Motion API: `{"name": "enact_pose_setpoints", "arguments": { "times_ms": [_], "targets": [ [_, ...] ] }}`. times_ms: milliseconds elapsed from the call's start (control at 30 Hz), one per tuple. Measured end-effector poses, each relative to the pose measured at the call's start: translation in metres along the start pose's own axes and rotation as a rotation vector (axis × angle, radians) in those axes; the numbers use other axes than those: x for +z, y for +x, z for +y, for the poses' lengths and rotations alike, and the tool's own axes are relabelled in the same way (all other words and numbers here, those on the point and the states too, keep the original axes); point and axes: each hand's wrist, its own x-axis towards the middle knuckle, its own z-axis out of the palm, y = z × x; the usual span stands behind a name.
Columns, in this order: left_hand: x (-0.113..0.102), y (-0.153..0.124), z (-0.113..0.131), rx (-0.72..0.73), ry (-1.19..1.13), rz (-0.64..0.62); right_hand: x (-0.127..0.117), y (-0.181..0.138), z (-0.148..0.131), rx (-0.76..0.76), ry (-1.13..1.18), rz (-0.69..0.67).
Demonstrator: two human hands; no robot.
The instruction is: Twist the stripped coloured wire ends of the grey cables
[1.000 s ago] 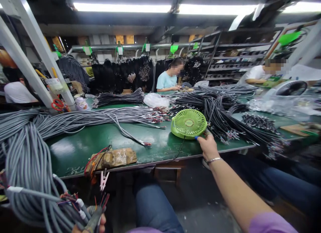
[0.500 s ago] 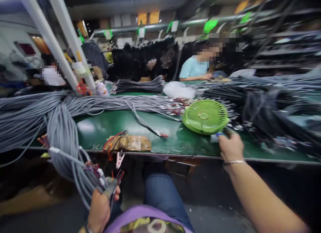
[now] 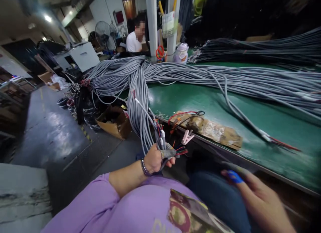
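Observation:
My left hand (image 3: 155, 158) is closed around the ends of a thick bundle of grey cables (image 3: 140, 102) that hangs down from the green table (image 3: 190, 99); short red and coloured wire ends stick out past my fingers. My right hand (image 3: 253, 189) is blurred, low over my lap beside my blue-jeaned leg, with its fingers stretched out, nothing in them, and blue tape on one fingertip. A brown taped block (image 3: 213, 129) with red and black leads and a pink clip (image 3: 187, 137) lies on the table edge just right of my left hand.
More grey cables (image 3: 250, 80) lie across the table and a dark bundle (image 3: 250, 47) at its far side. A cardboard box (image 3: 114, 121) and cable heaps sit on the floor left of the table. A person in white (image 3: 134, 40) sits beyond the white posts (image 3: 152, 22).
The view swung left, so the green fan is out of sight. My right hand left the fan and dropped to my lap. My left hand kept its hold on the cable ends.

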Motion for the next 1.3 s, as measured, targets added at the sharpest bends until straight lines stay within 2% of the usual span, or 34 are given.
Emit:
{"name": "enact_pose_setpoints", "arguments": {
  "times_ms": [200, 300, 400, 567, 733, 867, 967, 1300],
  "targets": [
    [0.008, 0.005, 0.005, -0.015, -0.034, -0.039, 0.070, 0.053, -0.030, 0.226, 0.519, -0.221],
    [0.012, 0.009, 0.003, -0.045, -0.026, -0.034, 0.093, 0.073, -0.047, 0.326, 0.777, -0.361],
    [0.014, 0.012, 0.001, -0.066, -0.014, -0.022, 0.107, 0.081, -0.059, 0.357, 0.921, -0.393],
    [0.015, 0.014, 0.001, -0.092, -0.002, -0.030, 0.114, 0.078, -0.059, 0.365, 1.035, -0.325],
    [0.014, 0.015, 0.000, -0.124, 0.001, -0.056, 0.115, 0.075, -0.057, 0.385, 1.059, -0.417],
    [0.014, 0.016, -0.002, -0.138, 0.017, -0.066, 0.115, 0.074, -0.063, 0.390, 1.164, -0.452],
    [0.015, 0.016, -0.002, -0.141, 0.043, -0.072, 0.116, 0.074, -0.067, 0.429, 1.218, -0.413],
    [0.016, 0.018, -0.005, -0.145, 0.080, -0.061, 0.121, 0.077, -0.070, 0.448, 1.191, -0.305]
  ]
}}
